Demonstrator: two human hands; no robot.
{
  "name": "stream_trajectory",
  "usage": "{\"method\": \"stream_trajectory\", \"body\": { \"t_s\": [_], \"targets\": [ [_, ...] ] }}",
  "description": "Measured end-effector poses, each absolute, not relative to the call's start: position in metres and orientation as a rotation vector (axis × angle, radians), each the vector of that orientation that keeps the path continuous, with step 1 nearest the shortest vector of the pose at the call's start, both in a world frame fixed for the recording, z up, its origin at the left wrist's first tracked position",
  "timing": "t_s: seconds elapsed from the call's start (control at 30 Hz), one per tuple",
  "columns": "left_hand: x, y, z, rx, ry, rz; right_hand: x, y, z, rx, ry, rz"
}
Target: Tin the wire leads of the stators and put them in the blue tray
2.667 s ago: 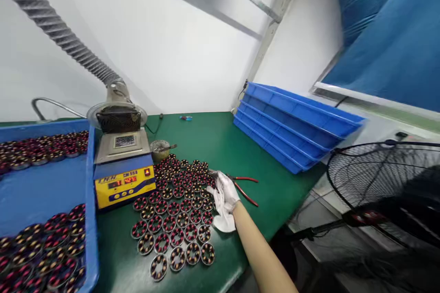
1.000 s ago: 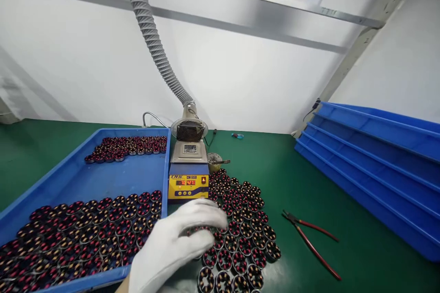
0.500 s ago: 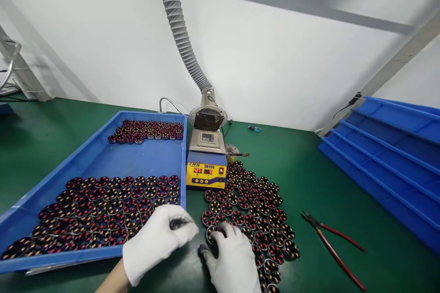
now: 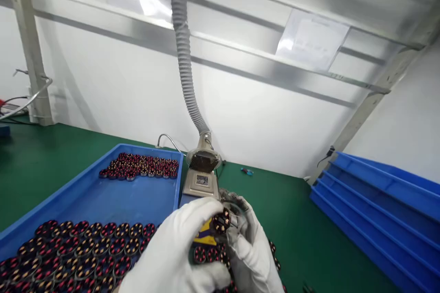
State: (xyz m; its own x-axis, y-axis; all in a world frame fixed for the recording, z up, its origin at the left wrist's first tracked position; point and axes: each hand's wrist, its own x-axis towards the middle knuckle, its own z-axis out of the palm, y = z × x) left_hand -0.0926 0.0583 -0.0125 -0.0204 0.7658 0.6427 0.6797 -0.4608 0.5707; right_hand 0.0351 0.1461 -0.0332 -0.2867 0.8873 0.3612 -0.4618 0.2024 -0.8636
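Both my hands wear white gloves and are raised together in front of the yellow and blue machine point(image 4: 202, 184). My right hand point(image 4: 250, 249), its fingertips stained dark, grips a small round part point(image 4: 222, 221) with a ring of pale dots on its dark face. The thumb and forefinger of my left hand point(image 4: 182, 247) meet the same part from the left. Below and behind the hands lie more round parts point(image 4: 200, 254) on the green table, mostly hidden by the gloves.
A blue tray point(image 4: 132, 201) at left holds many round parts in two groups. Stacked blue trays point(image 4: 374, 210) stand at right. A grey hose point(image 4: 185, 64) hangs over the machine. A small blue tool point(image 4: 247, 171) lies behind.
My right hand has lifted a round part off the table, and my left hand has come over to it. The view has tilted upward, so the pliers are almost out of frame.
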Motion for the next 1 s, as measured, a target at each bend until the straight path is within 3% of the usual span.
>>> {"method": "stream_trajectory", "body": {
  "t_s": [0.17,0.33,0.5,0.6,0.73,0.87,1.0],
  "targets": [
    [-0.095,0.073,-0.012,2.401,1.773,1.774,0.013,0.140,-0.022,-0.408,-1.265,1.258],
    [-0.100,0.075,-0.012,2.140,1.589,1.712,0.037,0.135,0.000,-0.450,-1.624,1.280],
    [-0.104,0.078,-0.006,2.321,1.461,1.689,0.036,0.144,-0.006,-0.477,-1.590,1.061],
    [-0.107,0.079,-0.008,2.500,1.417,1.708,0.029,0.151,-0.011,-0.409,-1.469,1.232],
    [-0.106,0.076,-0.008,2.274,1.491,1.642,0.029,0.148,-0.006,-0.330,-1.184,1.578],
    [-0.105,0.071,-0.006,2.095,1.466,1.624,0.030,0.134,-0.001,-0.496,-1.370,1.429],
    [-0.108,0.069,-0.008,2.339,1.431,1.692,0.025,0.137,-0.011,-0.384,-1.504,1.274]
  ]
}}
